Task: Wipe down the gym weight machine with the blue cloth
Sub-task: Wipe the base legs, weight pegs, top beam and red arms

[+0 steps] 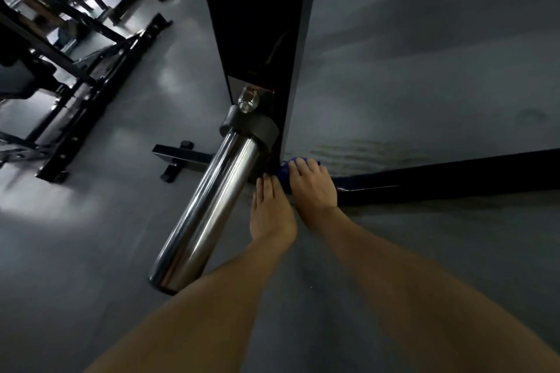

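- I see the blue cloth (285, 174) bunched at the foot of the black upright (266, 39), just beside the chrome peg (209, 206); the hands hide most of it
- Right hand (312, 188) lies flat on it, fingers straight, pressing, not gripping; left hand (272, 212) is flat too, fingertips at its edge
- I'd press evenly, using short strokes into the corner by the base rail (439, 179)

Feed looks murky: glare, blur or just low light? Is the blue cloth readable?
Head view: dim overall; glare streaks on the chrome sleeve; pale reflections on the floor at left; far frames blurred; blue cloth only a dark sliver under the right hand.
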